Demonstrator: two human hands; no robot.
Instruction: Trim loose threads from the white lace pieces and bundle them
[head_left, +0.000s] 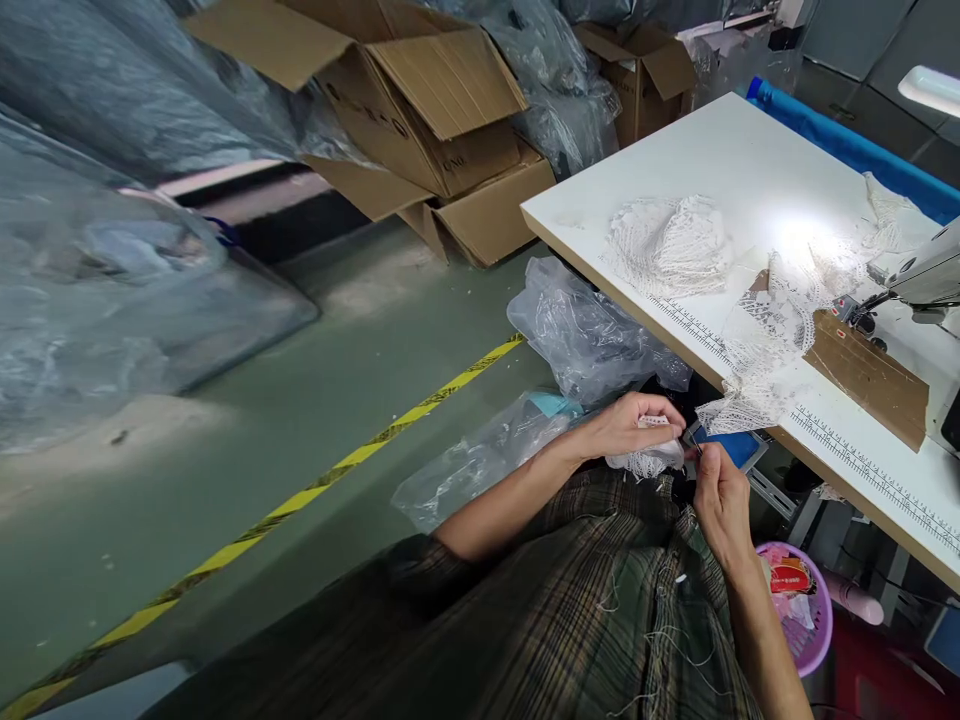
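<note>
My left hand (634, 428) is closed on a bunched piece of white lace (646, 462) above my lap, just off the table's front edge. Close by, my right hand (721, 500) pinches a thin dark metal tool (696, 443); its exact kind is too small to make out. The tool's tip points toward the fingers of my left hand. More white lace (780, 310) runs across the table, and one end hangs over the edge right above my hands. Behind it rests a heaped stack of white lace (671, 245).
The white sewing table (585, 205) carries printed rulers and a sewing machine (926, 270) at right. A brown board (870, 375) lies under its needle area. Below are a purple basket (821, 630) and plastic bags (592, 325). Open cardboard boxes (420, 120) stand behind; yellow tape (330, 470) crosses the floor.
</note>
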